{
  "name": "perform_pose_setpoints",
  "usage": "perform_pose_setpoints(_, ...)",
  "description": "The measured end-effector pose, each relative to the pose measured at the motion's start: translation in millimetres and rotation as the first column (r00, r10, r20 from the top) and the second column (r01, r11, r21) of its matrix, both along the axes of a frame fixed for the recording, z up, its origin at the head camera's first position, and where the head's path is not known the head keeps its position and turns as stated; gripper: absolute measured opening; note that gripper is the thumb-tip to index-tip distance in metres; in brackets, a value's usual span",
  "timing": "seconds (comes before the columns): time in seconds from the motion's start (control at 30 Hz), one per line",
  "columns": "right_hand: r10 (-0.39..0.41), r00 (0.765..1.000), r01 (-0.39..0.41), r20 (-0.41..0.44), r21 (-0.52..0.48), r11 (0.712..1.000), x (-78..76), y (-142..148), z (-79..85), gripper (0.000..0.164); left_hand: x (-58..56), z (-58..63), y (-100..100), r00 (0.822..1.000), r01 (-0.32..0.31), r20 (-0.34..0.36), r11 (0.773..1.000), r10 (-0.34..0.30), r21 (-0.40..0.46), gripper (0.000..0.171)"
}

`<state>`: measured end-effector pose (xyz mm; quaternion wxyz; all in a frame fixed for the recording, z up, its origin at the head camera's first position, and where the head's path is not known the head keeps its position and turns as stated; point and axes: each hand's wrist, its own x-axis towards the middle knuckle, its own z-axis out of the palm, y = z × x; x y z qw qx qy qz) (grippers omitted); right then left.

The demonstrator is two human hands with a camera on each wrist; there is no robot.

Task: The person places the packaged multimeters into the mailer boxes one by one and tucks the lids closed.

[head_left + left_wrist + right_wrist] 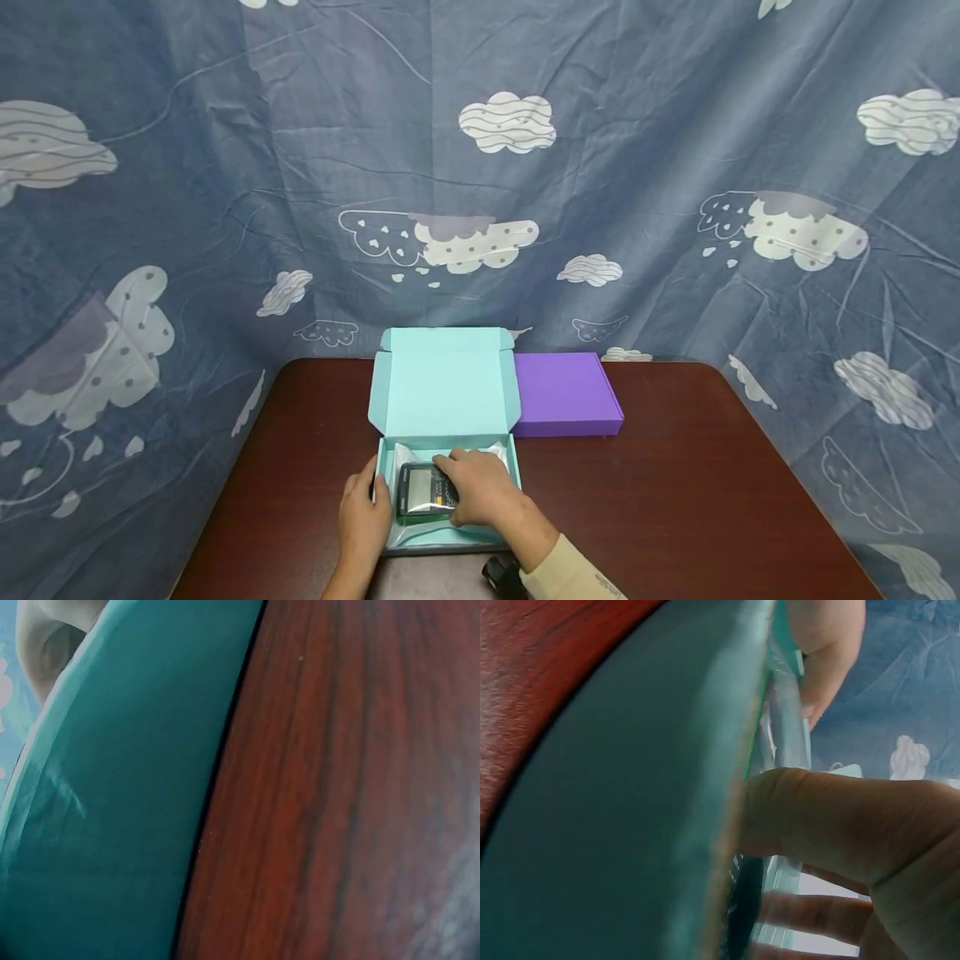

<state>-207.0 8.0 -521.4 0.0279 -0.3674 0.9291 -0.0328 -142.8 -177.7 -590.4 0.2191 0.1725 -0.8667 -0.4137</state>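
A light teal cardboard box (442, 539) stands with its lid (444, 379) raised at the back. Inside it, on clear plastic wrap (402, 454), lies a black calculator (420, 489) with a grey screen and small keys. My right hand (483, 489) holds the calculator by its right end, fingers over the far edge and thumb at the near edge. In the right wrist view, its thumb (810, 814) comes in close behind the box's front wall. My left hand (363, 517) grips the box's left wall, whose teal outside (142, 772) fills much of the left wrist view.
A closed purple box (566, 396) sits right of the raised lid. Under everything is a dark reddish wooden table (675, 492). A small black object (502, 575) shows beside the right sleeve. Behind hangs a blue curtain (637, 175) with cloud prints.
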Motion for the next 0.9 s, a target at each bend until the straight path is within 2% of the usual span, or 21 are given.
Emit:
perform_pose_setpoints(0.2,0.01,1.0,-0.011,-0.023,-0.007,1.0,1.7,2,-6.8,0.088,1.4,-1.0,0,1.0,-0.002,0.007,1.0,0.002,0.004,0.039)
perform_pose_setpoints(0.37,0.008,1.0,-0.008,0.006,0.031,0.999,5.3,5,-8.5,0.09,1.9,0.0,0,1.0,-0.018,0.025,0.999,0.017,0.028,0.037)
perform_pose_setpoints(0.47,0.004,0.996,-0.004,0.084,0.006,1.0,6.3,9,-9.1,0.097,1.8,1.7,0,0.999,-0.016,0.051,0.998,0.014,0.054,0.038)
perform_pose_setpoints(0.57,0.034,0.973,-0.001,0.229,-0.143,0.99,4.4,21,-7.8,0.099,2.4,5.9,-1,0.996,-0.005,0.084,0.997,-0.001,0.073,0.045)
perform_pose_setpoints(0.63,0.051,0.964,0.028,0.261,-0.289,0.957,0.5,32,-3.9,0.089,2.1,11.8,-5,0.995,-0.004,0.099,0.996,-0.005,0.089,0.053)
perform_pose_setpoints(0.67,0.047,0.968,0.049,0.246,-0.369,0.928,-2.4,37,-1.2,0.081,1.1,16.1,-8,0.995,-0.002,0.103,0.995,-0.009,0.1,0.057)
perform_pose_setpoints(0.7,0.025,0.978,0.071,0.208,-0.439,0.895,-5.4,43,2.5,0.073,-1.0,21.5,-12,0.995,0.003,0.098,0.993,-0.015,0.118,0.06)
perform_pose_setpoints(0.77,-0.082,0.991,0.128,0.109,-0.54,0.832,-14.3,51,9.8,0.061,-9.4,34.5,-23,0.997,0.029,0.072,0.987,-0.041,0.159,0.065)
perform_pose_setpoints(0.83,-0.208,0.973,0.224,0.097,-0.6,0.768,-26.0,58,16.2,0.06,-24.7,47.3,-34,0.995,0.087,0.031,0.975,-0.095,0.205,0.068)
perform_pose_setpoints(0.9,-0.274,0.945,0.322,0.176,-0.632,0.705,-37.9,62,19.0,0.065,-44.3,59.4,-44,0.984,0.17,-0.002,0.948,-0.176,0.27,0.07)
